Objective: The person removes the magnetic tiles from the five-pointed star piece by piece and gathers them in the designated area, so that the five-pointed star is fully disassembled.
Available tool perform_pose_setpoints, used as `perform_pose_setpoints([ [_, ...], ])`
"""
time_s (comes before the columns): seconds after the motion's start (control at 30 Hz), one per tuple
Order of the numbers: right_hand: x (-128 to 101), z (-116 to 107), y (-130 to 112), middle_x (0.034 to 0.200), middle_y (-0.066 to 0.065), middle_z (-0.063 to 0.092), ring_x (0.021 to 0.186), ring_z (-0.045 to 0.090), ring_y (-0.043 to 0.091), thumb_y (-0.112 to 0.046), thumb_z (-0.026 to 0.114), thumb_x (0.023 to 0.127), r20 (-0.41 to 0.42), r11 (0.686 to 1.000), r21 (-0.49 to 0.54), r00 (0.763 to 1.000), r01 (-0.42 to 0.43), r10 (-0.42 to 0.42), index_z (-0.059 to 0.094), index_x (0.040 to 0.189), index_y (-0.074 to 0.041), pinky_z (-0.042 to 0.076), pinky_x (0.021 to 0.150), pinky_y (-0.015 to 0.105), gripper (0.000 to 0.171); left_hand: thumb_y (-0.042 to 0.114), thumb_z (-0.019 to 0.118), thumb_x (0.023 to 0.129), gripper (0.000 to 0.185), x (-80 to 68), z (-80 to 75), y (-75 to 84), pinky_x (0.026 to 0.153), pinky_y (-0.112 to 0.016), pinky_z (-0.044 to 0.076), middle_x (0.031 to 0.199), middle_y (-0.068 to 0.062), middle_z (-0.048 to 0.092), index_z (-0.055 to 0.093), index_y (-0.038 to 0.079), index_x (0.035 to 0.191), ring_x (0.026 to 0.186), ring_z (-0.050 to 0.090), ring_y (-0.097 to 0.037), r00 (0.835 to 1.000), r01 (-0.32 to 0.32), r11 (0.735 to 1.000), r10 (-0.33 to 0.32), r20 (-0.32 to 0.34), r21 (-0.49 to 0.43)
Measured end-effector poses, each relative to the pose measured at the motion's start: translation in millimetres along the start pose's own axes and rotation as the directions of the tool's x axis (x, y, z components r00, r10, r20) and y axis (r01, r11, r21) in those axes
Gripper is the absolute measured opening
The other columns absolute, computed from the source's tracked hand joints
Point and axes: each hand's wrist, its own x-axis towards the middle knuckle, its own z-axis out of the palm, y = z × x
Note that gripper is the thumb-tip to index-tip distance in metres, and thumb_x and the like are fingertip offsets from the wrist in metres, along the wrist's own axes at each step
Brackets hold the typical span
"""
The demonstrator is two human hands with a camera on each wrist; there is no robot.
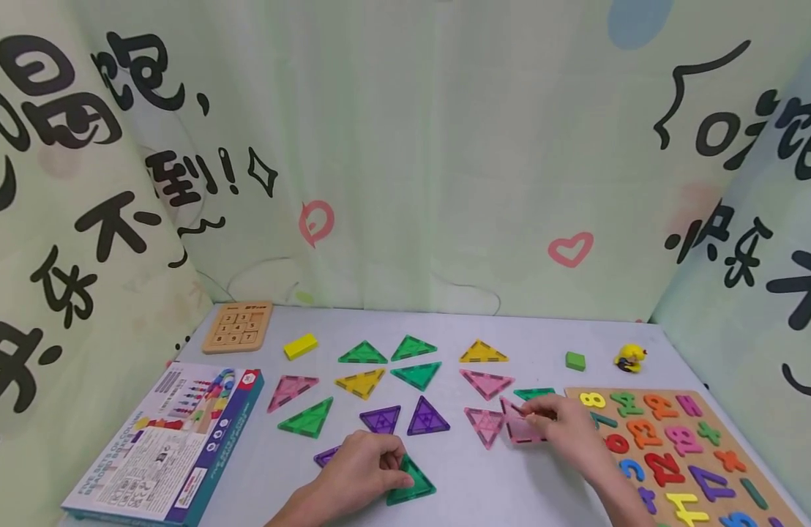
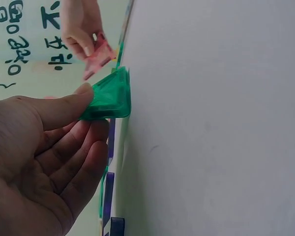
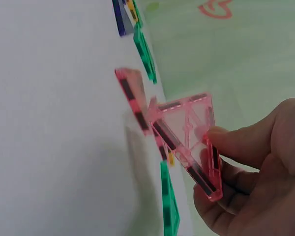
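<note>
Two hands grip tiles: left hand (image 1: 362, 468) pinches green triangle (image 1: 412, 484), right hand (image 1: 563, 428) pink triangle (image 1: 520, 424).

desk (image 1: 550, 344): pale grey, cloth-walled on three sides
far left: wooden number slide puzzle (image 1: 238, 326), yellow block (image 1: 301, 345)
near left: game box (image 1: 165, 443), lying flat
middle: flat triangle tiles (image 1: 416, 374), green, yellow, pink, purple, spread loosely
far right: green block (image 1: 575, 360), yellow toy figure (image 1: 630, 357)
near right: wooden number board (image 1: 682, 454)
</note>
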Motion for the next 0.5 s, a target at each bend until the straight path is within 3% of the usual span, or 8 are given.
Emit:
perform_pose_setpoints([
  [0.17, 10.5, -5.8, 17.3, 0.112, 0.016, 0.068, 0.096, 0.055, 0.024, -0.003, 0.059, 0.096, -0.031, 0.996, -0.090, 0.999, -0.018, 0.016, 0.073, 0.112, -0.001, 0.052, 0.078, 0.035, 0.021, 0.023, 0.082, 0.081, 0.015, -0.4, -0.3, 0.0, 0.061, -0.019, 0.045, 0.070, 0.010, 0.062, 0.067, 0.023, 0.079, 0.065, 0.053, -0.003, 1.000, 0.015, 1.000, -0.015, 0.009, -0.006],
  [0.3, 15.9, -1.6, 22.7, 0.106, 0.016, 0.070, 0.090, 0.055, 0.023, -0.002, 0.062, 0.093, -0.062, 0.988, -0.155, 0.998, -0.013, 0.004, 0.074, 0.109, 0.001, 0.051, 0.073, 0.034, 0.020, 0.023, 0.082, 0.081, 0.015, 0.1, -0.3, 0.5, 0.061, -0.019, 0.044, 0.070, 0.010, 0.061, 0.067, 0.022, 0.080, 0.065, 0.052, -0.004, 1.000, 0.015, 1.000, -0.015, 0.009, -0.004],
  [0.5, 10.5, 2.4, 14.4, 0.097, 0.009, 0.066, 0.085, 0.053, 0.021, -0.007, 0.066, 0.092, -0.081, 0.981, -0.196, 0.996, 0.005, -0.021, 0.073, 0.111, -0.002, 0.049, 0.068, 0.029, 0.021, 0.023, 0.082, 0.081, 0.015, -0.3, -0.1, 0.9, 0.061, -0.019, 0.045, 0.070, 0.011, 0.061, 0.067, 0.022, 0.079, 0.064, 0.053, -0.003, 1.000, 0.010, 1.000, -0.010, 0.008, 0.001],
])
